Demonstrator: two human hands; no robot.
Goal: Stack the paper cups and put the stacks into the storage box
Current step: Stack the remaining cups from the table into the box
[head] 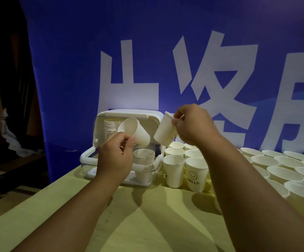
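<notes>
While one paper cup (140, 135) is gripped by the left hand (116, 153) and a second cup (165, 131) pinched at its rim by the right hand (193, 124), both are held apart before the open storage box (125, 113); nesting is judged in hand, so base must be aligned with mouth; the stack (111, 128) inside is blurred.

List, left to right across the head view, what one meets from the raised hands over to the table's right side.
Left hand → tilted white paper cup it grips → second white paper cup → right hand pinching its rim → rows of white paper bowls.
</notes>
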